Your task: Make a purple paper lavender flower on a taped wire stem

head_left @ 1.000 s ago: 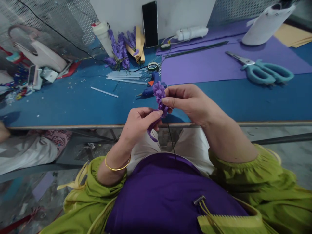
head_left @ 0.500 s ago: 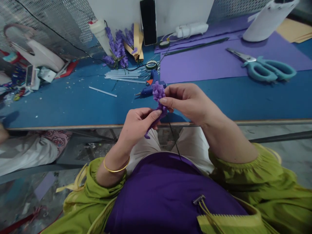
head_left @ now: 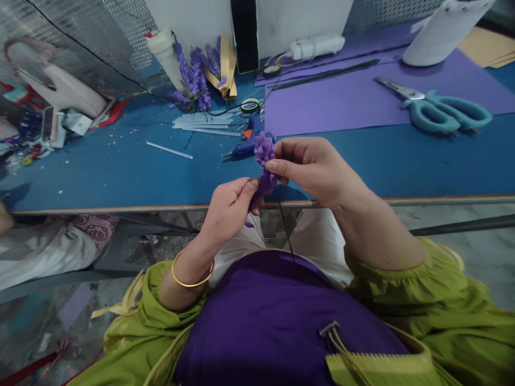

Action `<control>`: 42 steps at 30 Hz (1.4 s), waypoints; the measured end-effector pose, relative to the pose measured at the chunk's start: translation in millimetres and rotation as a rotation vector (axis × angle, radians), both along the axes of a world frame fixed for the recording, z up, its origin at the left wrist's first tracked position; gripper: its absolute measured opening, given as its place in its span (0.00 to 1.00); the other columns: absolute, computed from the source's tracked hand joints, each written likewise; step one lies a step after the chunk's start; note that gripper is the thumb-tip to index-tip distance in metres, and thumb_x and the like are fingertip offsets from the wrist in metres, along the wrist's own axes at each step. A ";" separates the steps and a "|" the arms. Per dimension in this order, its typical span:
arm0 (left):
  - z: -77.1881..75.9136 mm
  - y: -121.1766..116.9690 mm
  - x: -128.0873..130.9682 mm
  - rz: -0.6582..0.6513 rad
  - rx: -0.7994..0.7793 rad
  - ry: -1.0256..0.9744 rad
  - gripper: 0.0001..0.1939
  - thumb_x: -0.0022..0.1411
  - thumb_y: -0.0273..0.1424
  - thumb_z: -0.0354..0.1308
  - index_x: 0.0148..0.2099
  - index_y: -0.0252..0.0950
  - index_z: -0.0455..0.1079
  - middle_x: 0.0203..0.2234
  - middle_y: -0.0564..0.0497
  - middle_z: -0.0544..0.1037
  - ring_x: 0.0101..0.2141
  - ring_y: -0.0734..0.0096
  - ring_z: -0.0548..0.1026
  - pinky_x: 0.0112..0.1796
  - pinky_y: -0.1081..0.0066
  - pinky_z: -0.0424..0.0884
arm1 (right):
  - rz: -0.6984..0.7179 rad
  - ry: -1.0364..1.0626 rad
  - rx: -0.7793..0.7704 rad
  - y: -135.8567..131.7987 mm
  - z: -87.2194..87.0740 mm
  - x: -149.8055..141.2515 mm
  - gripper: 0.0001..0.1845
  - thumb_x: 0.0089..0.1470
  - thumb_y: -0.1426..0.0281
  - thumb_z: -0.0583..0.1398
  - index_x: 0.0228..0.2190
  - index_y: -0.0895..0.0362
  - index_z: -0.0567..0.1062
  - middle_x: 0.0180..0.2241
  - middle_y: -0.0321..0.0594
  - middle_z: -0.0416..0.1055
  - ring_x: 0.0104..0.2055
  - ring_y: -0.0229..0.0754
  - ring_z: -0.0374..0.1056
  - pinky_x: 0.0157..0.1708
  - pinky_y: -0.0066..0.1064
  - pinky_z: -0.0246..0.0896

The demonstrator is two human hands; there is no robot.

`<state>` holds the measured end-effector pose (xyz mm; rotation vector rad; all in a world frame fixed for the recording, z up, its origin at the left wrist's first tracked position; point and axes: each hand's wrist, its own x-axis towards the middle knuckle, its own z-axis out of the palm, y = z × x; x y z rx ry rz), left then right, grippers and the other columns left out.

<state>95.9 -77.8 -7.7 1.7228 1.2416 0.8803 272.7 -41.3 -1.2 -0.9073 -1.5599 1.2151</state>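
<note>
Between my hands is a purple lavender flower [head_left: 264, 148] with curled, fringed petals, held above the table's front edge. My right hand [head_left: 308, 166] pinches it at the side between thumb and fingers. Lower down, my left hand [head_left: 230, 206] grips a purple fringed strip [head_left: 263, 188] that joins the flower's lower end; a short tail of the strip hangs below the fingers. A thin dark stem [head_left: 285, 228] runs down from the flower toward my lap. Just behind the flower lies a blue glue gun [head_left: 246, 146], partly hidden by it.
Glue sticks [head_left: 205, 122] and a roll of tape [head_left: 250, 105] lie behind the glue gun. Teal-handled scissors [head_left: 442, 110] rest on purple sheets [head_left: 322, 110] at right. Finished lavender stems [head_left: 197, 78], a phone [head_left: 245, 37] and a white cup [head_left: 164, 56] stand at the back.
The flower has shifted slightly right and turned a little. My left thumb has moved back along the strip, and less of its tail shows below my left hand.
</note>
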 end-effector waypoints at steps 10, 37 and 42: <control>3.4 -5.5 0.6 0.045 -0.204 -0.144 0.16 0.62 0.43 0.60 0.31 0.34 0.75 0.22 0.52 0.77 0.21 0.76 0.72 0.20 0.78 0.66 | -0.019 0.002 0.015 -1.2 -0.4 -0.1 0.10 0.53 0.72 0.63 0.23 0.57 0.68 0.20 0.32 0.63 0.23 0.33 0.58 0.23 0.28 0.52; -13.7 -1.8 0.3 0.201 -0.121 -0.231 0.09 0.53 0.33 0.62 0.24 0.34 0.72 0.18 0.56 0.66 0.20 0.80 0.59 0.21 0.75 0.55 | -0.227 -0.297 0.260 -11.2 -1.7 -17.4 0.12 0.50 0.71 0.64 0.23 0.55 0.65 0.22 0.33 0.64 0.24 0.36 0.56 0.25 0.33 0.51; -12.7 -1.8 -1.1 0.194 -0.102 -0.212 0.09 0.54 0.33 0.61 0.25 0.34 0.72 0.18 0.56 0.67 0.21 0.79 0.61 0.23 0.75 0.57 | -0.248 -0.313 0.285 -11.8 -2.9 -18.7 0.12 0.51 0.71 0.64 0.24 0.54 0.65 0.22 0.34 0.65 0.24 0.37 0.57 0.26 0.34 0.51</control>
